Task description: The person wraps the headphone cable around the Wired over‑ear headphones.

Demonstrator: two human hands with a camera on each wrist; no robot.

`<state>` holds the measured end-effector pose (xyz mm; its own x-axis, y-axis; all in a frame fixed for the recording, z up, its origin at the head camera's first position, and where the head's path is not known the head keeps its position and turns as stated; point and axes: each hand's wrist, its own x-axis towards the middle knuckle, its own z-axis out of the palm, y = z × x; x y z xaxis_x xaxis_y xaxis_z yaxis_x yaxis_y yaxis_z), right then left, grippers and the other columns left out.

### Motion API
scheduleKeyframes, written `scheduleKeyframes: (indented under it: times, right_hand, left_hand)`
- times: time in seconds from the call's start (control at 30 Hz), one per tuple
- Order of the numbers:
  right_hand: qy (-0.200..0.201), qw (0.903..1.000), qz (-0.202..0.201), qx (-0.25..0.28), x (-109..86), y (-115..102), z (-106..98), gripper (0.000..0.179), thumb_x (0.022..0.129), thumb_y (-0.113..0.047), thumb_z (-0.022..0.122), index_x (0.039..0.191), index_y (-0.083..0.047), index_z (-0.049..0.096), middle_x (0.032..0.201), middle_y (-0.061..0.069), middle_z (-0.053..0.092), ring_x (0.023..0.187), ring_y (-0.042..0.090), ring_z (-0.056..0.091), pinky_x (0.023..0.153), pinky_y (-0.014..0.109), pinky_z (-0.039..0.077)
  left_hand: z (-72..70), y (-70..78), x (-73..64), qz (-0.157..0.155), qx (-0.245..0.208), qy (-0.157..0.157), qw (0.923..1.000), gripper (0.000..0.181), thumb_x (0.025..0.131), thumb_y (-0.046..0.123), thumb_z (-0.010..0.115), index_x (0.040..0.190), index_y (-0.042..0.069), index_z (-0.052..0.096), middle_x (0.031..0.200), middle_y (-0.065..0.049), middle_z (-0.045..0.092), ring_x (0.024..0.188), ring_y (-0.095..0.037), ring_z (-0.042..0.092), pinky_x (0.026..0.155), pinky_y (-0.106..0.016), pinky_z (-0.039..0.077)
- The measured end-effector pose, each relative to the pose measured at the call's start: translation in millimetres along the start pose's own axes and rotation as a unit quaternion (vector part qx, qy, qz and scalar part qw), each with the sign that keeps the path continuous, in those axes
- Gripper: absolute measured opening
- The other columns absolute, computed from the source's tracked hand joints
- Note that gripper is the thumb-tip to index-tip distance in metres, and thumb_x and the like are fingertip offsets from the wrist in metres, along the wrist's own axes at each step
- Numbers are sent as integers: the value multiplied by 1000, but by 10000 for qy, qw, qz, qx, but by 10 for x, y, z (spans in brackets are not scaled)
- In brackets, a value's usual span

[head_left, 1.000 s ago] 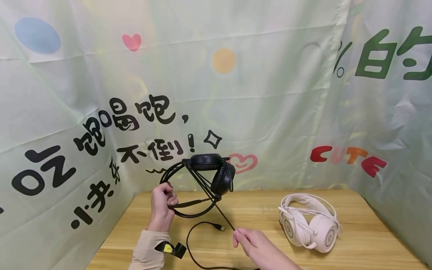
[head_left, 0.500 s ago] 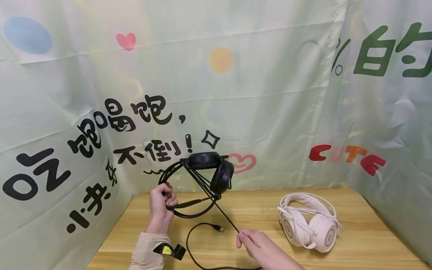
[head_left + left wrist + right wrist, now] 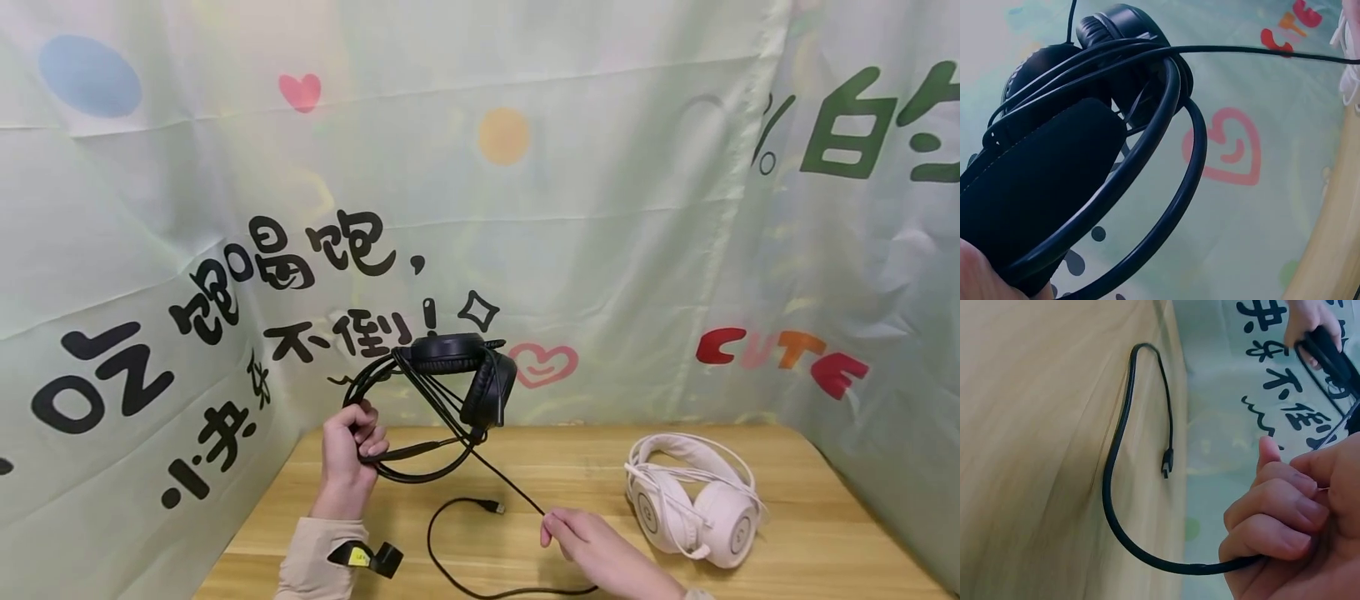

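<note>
My left hand (image 3: 351, 446) grips the headband of a black headset (image 3: 487, 390) and holds it up above the table. In the left wrist view, strands of its cable (image 3: 1260, 52) wrap across the ear cups (image 3: 1125, 37) and the headband (image 3: 1041, 169). At the lower right, my right hand (image 3: 588, 542) pinches the cable, which runs taut down from the headset. Curled fingers (image 3: 1272, 509) hold the cable in the right wrist view. Its loose end leaves that hand and curves over the wood to a USB plug (image 3: 1167, 464).
White headphones (image 3: 693, 500) with their cable looped around them lie on the right of the wooden table (image 3: 585, 454). Printed cloth (image 3: 600, 250) hangs behind the table and along both sides.
My right hand has moved a little to the right, drawing the taut cable longer. The left hand and headset have shifted slightly left. The white headphones stay on the table.
</note>
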<state>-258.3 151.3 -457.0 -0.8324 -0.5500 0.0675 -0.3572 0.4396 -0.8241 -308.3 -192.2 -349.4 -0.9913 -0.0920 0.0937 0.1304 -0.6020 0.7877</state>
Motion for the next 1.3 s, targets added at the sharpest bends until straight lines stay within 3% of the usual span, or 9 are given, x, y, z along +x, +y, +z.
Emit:
scheduleKeyframes:
  times: [0.37,0.67,0.87,1.07,1.17,1.3]
  right_hand:
    - [358,9987,-200,-305,133,102,-46,35,116,-25,43,97,-9,67,67,-10,38,56,1,32,52,22,30]
    - [679,9962,193,-514,293,114,-141,46,116,-35,45,86,-8,67,60,-8,40,51,4,32,50,23,29]
    - [878,9920,236,-877,424,51,-251,47,114,-34,49,78,-8,64,59,-7,37,51,7,31,51,24,30]
    - [895,9891,564,-1021,569,-21,-353,52,113,-44,51,70,-15,56,56,-6,36,51,11,29,53,26,30]
    - [961,9867,699,-1113,622,-20,-399,55,110,-50,55,65,-18,48,56,-6,34,52,12,27,53,26,27]
    - [1036,9842,726,-1239,681,32,-470,57,105,-46,65,62,-20,39,55,-8,30,52,10,26,55,24,26]
  left_hand:
    - [-86,43,-54,79,68,-692,9975,31,89,-5,26,67,18,27,66,2,9,53,-12,8,48,-17,16]
    - [-116,85,-81,284,372,-809,9956,30,87,-8,30,75,16,43,64,3,18,50,-10,12,46,-18,16]
    - [-145,89,-84,346,522,-1021,9928,31,86,-10,31,75,15,45,67,1,13,51,-11,11,45,-19,15]
    - [-191,102,-95,318,646,-1418,9873,33,85,-11,32,74,17,45,69,-1,10,53,-15,6,41,-15,23]
    - [-197,115,-96,340,609,-1767,9818,33,85,-12,31,73,16,43,70,-2,9,53,-18,2,42,-19,16]
    - [-196,134,-98,352,739,-2163,9729,29,83,-14,31,71,13,34,69,-4,9,51,-19,1,46,-27,7]
